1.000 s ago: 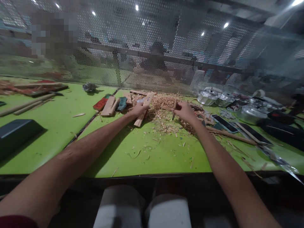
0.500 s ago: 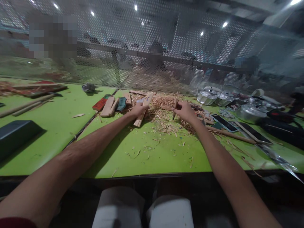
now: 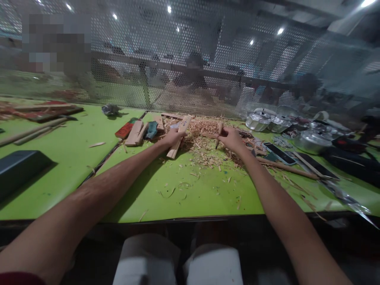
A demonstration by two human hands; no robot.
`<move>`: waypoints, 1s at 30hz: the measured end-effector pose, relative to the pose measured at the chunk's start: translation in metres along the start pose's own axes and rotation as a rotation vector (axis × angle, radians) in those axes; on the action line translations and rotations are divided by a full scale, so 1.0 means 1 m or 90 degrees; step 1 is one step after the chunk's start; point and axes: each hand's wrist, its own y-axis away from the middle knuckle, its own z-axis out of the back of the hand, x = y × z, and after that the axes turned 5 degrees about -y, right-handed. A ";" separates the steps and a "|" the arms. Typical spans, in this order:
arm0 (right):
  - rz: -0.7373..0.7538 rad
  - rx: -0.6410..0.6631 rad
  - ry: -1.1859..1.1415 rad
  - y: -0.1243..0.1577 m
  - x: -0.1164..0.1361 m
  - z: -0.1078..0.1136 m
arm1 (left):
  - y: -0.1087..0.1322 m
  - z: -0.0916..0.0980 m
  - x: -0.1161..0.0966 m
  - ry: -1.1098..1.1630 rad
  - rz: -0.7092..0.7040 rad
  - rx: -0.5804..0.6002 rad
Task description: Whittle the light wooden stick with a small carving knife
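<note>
My left hand (image 3: 174, 137) is closed round a flat pale wooden block (image 3: 181, 132) with dark writing near its top end; the block lies tilted above the green tabletop. My right hand (image 3: 231, 138) pinches a short wooden stick (image 3: 219, 130) with a dark lower tip, held roughly upright; its exact kind is too small to tell. Curly wood shavings (image 3: 204, 126) lie between and behind both hands. Just left of my left hand are more wooden blocks (image 3: 135, 133), a dark green cloth-like piece (image 3: 152, 130) and a red piece (image 3: 124, 130).
A perforated metal screen (image 3: 166, 79) stands behind the green table (image 3: 190, 198). On the right lie a phone (image 3: 279, 153), a long wooden rod (image 3: 287, 168) and shiny metal containers (image 3: 313, 140). At left are a dark box (image 3: 23, 170), crumpled grey material (image 3: 110, 109) and long sticks (image 3: 38, 130).
</note>
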 end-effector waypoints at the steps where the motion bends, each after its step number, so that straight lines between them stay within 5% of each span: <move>1: 0.000 -0.004 -0.002 0.000 -0.001 0.000 | 0.000 0.000 0.000 -0.001 -0.001 0.000; 18: 0.009 -0.054 -0.031 0.000 -0.004 0.001 | 0.000 0.000 -0.001 0.007 0.008 0.001; 30: -0.006 -0.074 0.081 0.001 -0.004 0.006 | -0.001 0.000 -0.001 -0.004 -0.003 0.005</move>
